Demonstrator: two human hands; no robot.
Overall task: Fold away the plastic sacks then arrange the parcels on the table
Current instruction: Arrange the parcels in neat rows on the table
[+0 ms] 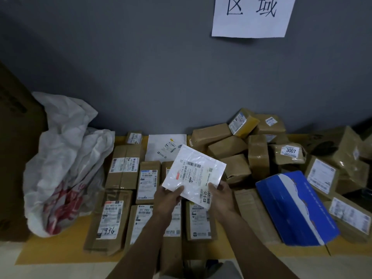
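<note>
Both hands hold a flat white plastic mailer [196,174] with a barcode label above the parcels. My left hand [168,198] pinches its lower left edge and my right hand [220,195] grips its lower right edge. Under it, brown taped parcels [123,167] lie in neat rows on the yellow table [50,248]. Another flat white mailer [166,147] lies at the back. A crumpled white plastic sack [66,164] with red print stands at the left end of the table.
A loose heap of brown parcels [257,154] fills the right side, with a blue box [296,206] lying slanted in front of it. A large cardboard box [16,148] stands at far left. The grey wall carries a paper sign [251,17].
</note>
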